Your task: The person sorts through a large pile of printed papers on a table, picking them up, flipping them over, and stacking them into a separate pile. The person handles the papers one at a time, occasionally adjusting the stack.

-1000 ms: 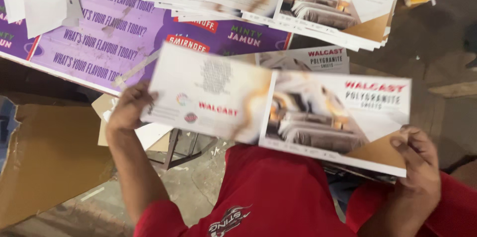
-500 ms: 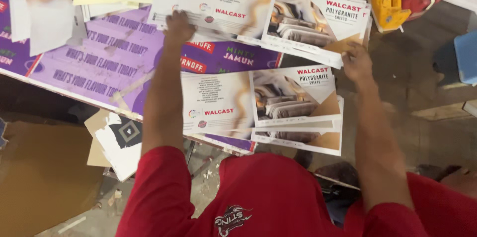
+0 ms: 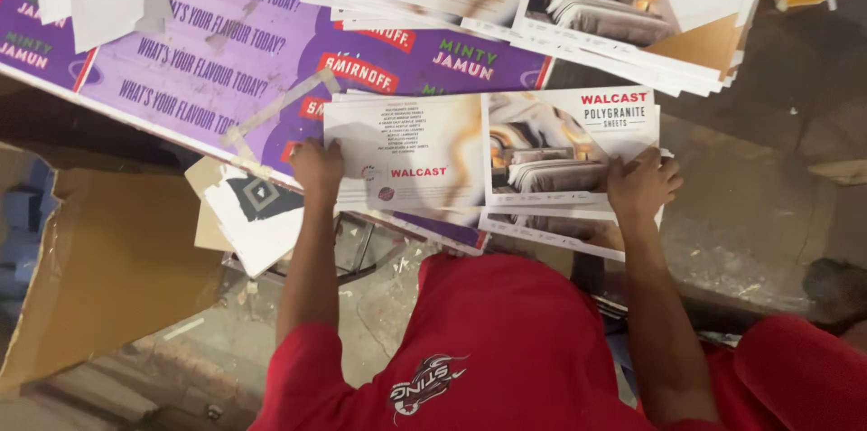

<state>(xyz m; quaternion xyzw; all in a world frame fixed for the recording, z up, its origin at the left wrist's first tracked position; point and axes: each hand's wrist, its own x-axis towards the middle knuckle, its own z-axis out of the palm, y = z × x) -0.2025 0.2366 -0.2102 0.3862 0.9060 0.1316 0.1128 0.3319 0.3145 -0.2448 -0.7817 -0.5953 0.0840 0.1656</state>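
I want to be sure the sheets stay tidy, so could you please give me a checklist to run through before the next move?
1. Left hand grips the top printed sheet at its left edge: ok.
2. Right hand holds the sheet's right edge: ok.
3. Top sheet squared with the lower sheets: not ok, their edges stick out below.
4. Sheet lies flat, no visible curl: ok.
5. Far stack neatly aligned: not ok, fanned out.
6. Number of sheets under the hands: cannot tell.

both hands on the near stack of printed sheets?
Yes: the left hand grips the left edge of the near stack of printed sheets, and the right hand presses its right edge.
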